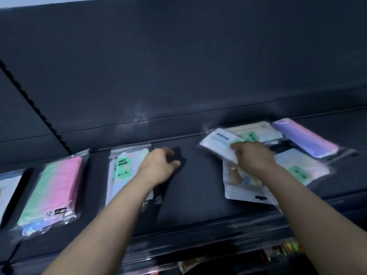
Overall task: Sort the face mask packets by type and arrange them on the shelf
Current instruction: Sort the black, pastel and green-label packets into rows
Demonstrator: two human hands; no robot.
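My right hand (255,156) grips a white mask packet (217,143) over the mixed pile (242,187) at the right of the shelf (198,185). My left hand (158,165) is just beside the FACE MASK packet (123,165), fingers curled. Whether they hold anything, I cannot tell.

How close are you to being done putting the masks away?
About partway. Done: the green-pink packet and the FACE MASK packet lie side by side on the left of the shelf. In hand: the right hand grips a white packet; the left hand hovers beside the FACE MASK packet. Left: a jumbled pile on the right, including the purple-pink packet.
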